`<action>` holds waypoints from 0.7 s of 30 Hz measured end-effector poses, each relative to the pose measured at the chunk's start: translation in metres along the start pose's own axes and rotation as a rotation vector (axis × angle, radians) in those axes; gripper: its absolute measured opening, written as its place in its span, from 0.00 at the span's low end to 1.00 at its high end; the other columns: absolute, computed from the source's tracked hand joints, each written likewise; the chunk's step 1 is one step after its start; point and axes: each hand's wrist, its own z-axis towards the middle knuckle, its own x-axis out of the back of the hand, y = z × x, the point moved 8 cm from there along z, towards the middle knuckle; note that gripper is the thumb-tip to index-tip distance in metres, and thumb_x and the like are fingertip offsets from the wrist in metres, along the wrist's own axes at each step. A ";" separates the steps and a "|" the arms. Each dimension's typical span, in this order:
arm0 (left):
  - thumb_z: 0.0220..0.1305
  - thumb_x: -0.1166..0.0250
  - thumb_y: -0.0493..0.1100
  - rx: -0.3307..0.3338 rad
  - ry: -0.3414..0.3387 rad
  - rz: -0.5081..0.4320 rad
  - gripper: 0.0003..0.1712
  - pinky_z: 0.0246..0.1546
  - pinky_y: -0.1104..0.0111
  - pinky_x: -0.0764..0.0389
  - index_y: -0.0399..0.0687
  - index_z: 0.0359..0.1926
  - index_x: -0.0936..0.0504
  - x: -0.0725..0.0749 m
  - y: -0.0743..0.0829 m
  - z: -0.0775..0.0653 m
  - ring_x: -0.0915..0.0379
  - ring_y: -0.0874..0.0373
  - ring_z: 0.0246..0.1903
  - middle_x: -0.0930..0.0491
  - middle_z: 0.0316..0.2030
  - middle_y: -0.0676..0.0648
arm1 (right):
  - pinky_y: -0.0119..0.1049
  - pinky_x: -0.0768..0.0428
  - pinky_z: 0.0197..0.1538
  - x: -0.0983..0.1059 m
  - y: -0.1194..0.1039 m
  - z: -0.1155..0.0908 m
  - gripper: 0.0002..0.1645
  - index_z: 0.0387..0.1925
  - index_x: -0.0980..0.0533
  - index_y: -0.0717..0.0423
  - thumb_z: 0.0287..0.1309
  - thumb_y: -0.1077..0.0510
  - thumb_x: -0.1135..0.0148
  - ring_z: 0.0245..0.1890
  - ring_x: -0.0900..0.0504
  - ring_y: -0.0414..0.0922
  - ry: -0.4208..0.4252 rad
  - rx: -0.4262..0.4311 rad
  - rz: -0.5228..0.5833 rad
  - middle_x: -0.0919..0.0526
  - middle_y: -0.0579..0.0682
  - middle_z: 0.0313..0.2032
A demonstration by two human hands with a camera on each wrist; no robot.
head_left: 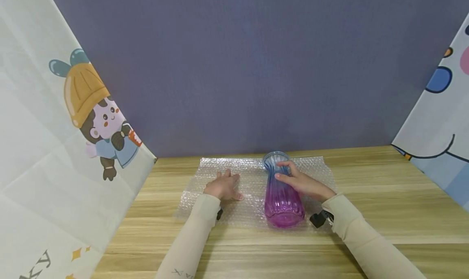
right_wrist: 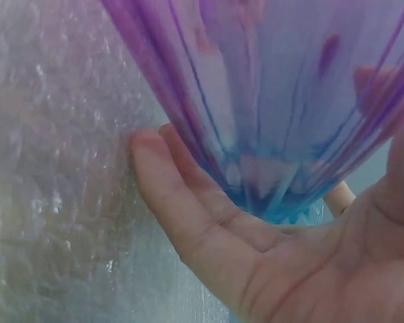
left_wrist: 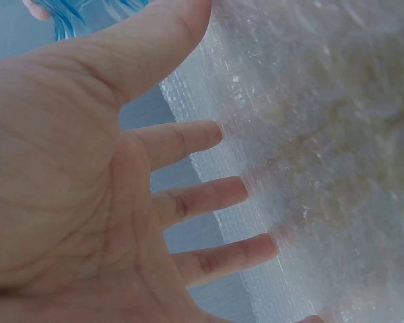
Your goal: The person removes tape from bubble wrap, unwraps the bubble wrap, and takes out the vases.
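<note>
A ribbed glass vase (head_left: 282, 195), blue at the mouth and fading to purple at the base, is over the right part of a bubble wrap sheet (head_left: 253, 214). Its base points towards me and its mouth towards the back wall. My right hand (head_left: 302, 183) grips it from the right near the narrow neck. Whether the glass touches the sheet I cannot tell. Left of the vase, my left hand (head_left: 223, 187) has its fingers spread over the bubble wrap, holding nothing. In the left wrist view, those fingertips (left_wrist: 259, 249) meet the clear bubbled plastic.
The sheet lies on a light wood-grain table (head_left: 366, 185). A grey-blue wall (head_left: 234, 75) rises behind it. White panels with cartoon prints (head_left: 88, 91) flank the table on the left and right. A small dark wrist device (head_left: 318, 219) sits beneath my right cuff.
</note>
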 end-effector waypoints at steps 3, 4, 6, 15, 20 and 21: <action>0.57 0.28 0.61 0.001 -0.001 -0.001 0.51 0.69 0.26 0.46 0.60 0.79 0.39 -0.001 0.000 0.001 0.64 0.32 0.80 0.57 0.82 0.42 | 0.78 0.38 0.68 0.000 0.001 0.000 0.41 0.76 0.53 0.45 0.74 0.37 0.48 0.76 0.57 0.77 -0.006 -0.012 0.027 0.62 0.72 0.79; 0.57 0.28 0.61 0.002 -0.001 -0.002 0.51 0.70 0.26 0.46 0.60 0.79 0.39 -0.001 0.000 0.001 0.64 0.32 0.80 0.57 0.82 0.42 | 0.78 0.40 0.68 0.000 0.002 0.000 0.42 0.76 0.54 0.45 0.74 0.37 0.48 0.77 0.58 0.76 -0.009 -0.017 0.032 0.63 0.72 0.79; 0.57 0.28 0.61 0.003 0.000 -0.004 0.51 0.70 0.26 0.47 0.59 0.78 0.38 -0.001 0.000 0.001 0.64 0.32 0.80 0.57 0.82 0.42 | 0.79 0.42 0.69 0.000 0.003 0.001 0.41 0.76 0.54 0.46 0.74 0.37 0.49 0.77 0.61 0.75 -0.013 -0.027 0.036 0.64 0.71 0.79; 0.58 0.28 0.60 -0.014 -0.011 -0.019 0.51 0.71 0.26 0.49 0.59 0.79 0.39 -0.001 -0.002 -0.007 0.65 0.33 0.80 0.58 0.82 0.42 | 0.81 0.43 0.67 -0.004 0.002 -0.005 0.40 0.74 0.58 0.46 0.75 0.40 0.50 0.78 0.65 0.74 -0.019 -0.064 0.051 0.66 0.72 0.78; 0.58 0.28 0.60 -0.024 -0.014 -0.020 0.51 0.70 0.26 0.49 0.58 0.79 0.39 0.000 -0.003 -0.010 0.65 0.32 0.80 0.58 0.82 0.42 | 0.77 0.36 0.67 -0.006 0.002 -0.011 0.44 0.72 0.62 0.49 0.73 0.39 0.48 0.78 0.61 0.75 -0.002 -0.102 0.067 0.61 0.75 0.76; 0.58 0.28 0.60 -0.026 -0.014 -0.020 0.51 0.70 0.26 0.49 0.58 0.79 0.39 0.000 -0.003 -0.011 0.65 0.32 0.80 0.58 0.82 0.42 | 0.76 0.36 0.67 -0.007 0.001 -0.012 0.45 0.72 0.62 0.50 0.73 0.40 0.48 0.77 0.60 0.74 0.005 -0.110 0.070 0.58 0.75 0.75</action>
